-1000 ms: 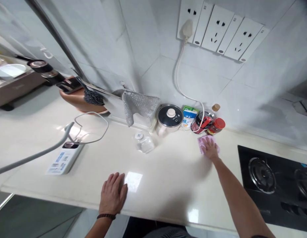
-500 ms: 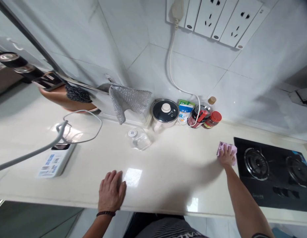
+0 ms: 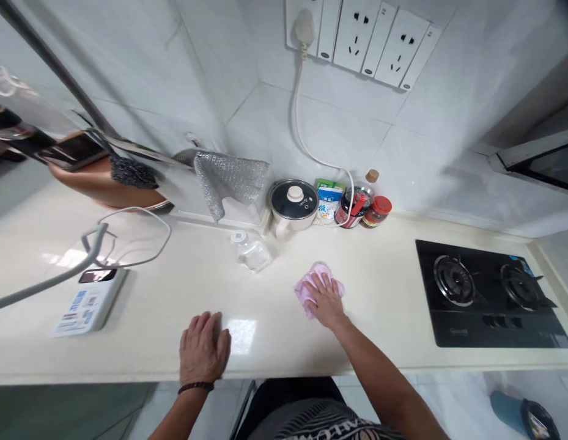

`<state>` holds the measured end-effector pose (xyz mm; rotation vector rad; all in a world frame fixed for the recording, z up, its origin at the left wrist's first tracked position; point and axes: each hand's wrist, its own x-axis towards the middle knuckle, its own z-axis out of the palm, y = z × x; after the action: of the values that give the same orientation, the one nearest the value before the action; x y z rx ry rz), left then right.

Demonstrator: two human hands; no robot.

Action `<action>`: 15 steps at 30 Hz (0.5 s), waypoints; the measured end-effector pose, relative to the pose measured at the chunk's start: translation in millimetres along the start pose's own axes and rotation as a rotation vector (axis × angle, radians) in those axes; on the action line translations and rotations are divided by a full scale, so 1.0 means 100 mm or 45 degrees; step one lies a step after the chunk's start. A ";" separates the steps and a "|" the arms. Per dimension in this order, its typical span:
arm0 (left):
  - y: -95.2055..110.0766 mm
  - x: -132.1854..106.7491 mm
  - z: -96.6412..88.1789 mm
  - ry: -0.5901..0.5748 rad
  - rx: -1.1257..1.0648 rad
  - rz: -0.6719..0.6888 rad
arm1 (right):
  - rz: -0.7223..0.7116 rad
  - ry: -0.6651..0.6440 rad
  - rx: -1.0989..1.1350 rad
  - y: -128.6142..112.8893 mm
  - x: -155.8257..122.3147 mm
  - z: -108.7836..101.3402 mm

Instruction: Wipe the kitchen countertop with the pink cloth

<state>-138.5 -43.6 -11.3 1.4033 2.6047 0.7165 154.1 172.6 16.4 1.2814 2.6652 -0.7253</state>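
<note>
My right hand (image 3: 325, 299) presses down on a pink cleaning cloth (image 3: 304, 294), which it holds against the white countertop (image 3: 274, 330) near the middle. The cloth's edges stick out around the fingers. My left hand (image 3: 203, 347) rests palm down near the counter's front edge, open and with nothing in it. A clear plastic bottle (image 3: 254, 252) with a white cap lies between and beyond my hands. Behind it stands a small electric pot (image 3: 293, 205) with a glass lid.
Seasoning jars (image 3: 376, 212) and a salt bag (image 3: 328, 203) line the wall beside the pot. At the right is a black gas stove (image 3: 485, 299). A white box-like device (image 3: 88, 305) and a grey faucet-like tube (image 3: 59, 278) are at the left. A silver mesh cloth (image 3: 231, 180) hangs near the wall.
My right hand has slid the pink cloth leftward from beside the stove to the middle of the counter. My left hand stays in place on the counter. The view has shifted to the right.
</note>
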 end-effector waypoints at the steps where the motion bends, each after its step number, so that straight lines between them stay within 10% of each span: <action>1: 0.00 0.00 0.00 0.000 -0.003 0.005 | 0.023 0.017 -0.003 0.13 -0.06 -0.05; 10: 0.03 0.00 0.02 0.024 -0.028 0.031 | 0.986 0.302 -0.066 2.12 -1.36 -0.58; 15: 0.03 -0.01 0.01 0.008 -0.025 0.038 | 1.202 0.401 -0.047 2.27 -1.67 -0.52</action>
<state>-134.7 -42.6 -11.3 1.4400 2.5793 0.7493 439.2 198.3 24.5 2.4735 1.8216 -0.3345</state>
